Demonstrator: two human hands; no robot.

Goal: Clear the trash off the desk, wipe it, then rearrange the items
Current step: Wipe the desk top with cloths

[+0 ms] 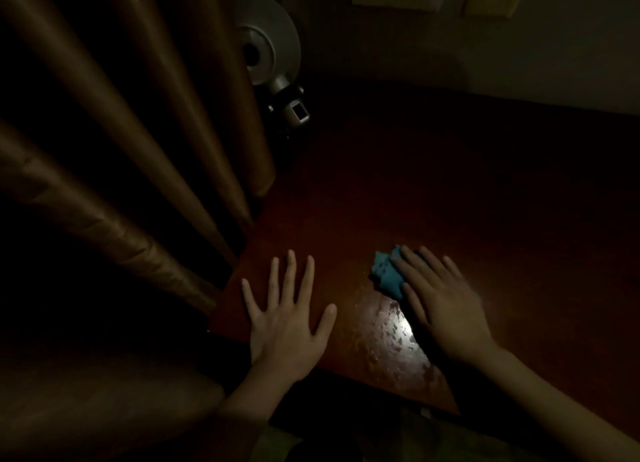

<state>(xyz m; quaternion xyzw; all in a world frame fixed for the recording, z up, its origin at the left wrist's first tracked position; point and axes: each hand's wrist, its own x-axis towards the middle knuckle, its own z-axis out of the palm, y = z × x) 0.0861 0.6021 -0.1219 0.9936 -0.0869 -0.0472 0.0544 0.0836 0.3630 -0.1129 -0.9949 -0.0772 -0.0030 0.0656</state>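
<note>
L hand [287, 319] flat, empty, on wet desk [485, 219]; R hand [446, 309] flat, pressing crumpled blue cloth [386, 271].

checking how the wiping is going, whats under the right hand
A bunched blue cloth lies under the right hand, pressed on the desk by straight fingers. One edge sticks out past them; how much lies beneath the palm is covered.

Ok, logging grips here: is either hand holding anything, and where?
Nothing gripped: right hand presses flat on the cloth, covering its right side; left hand lies flat on the desk.
</note>
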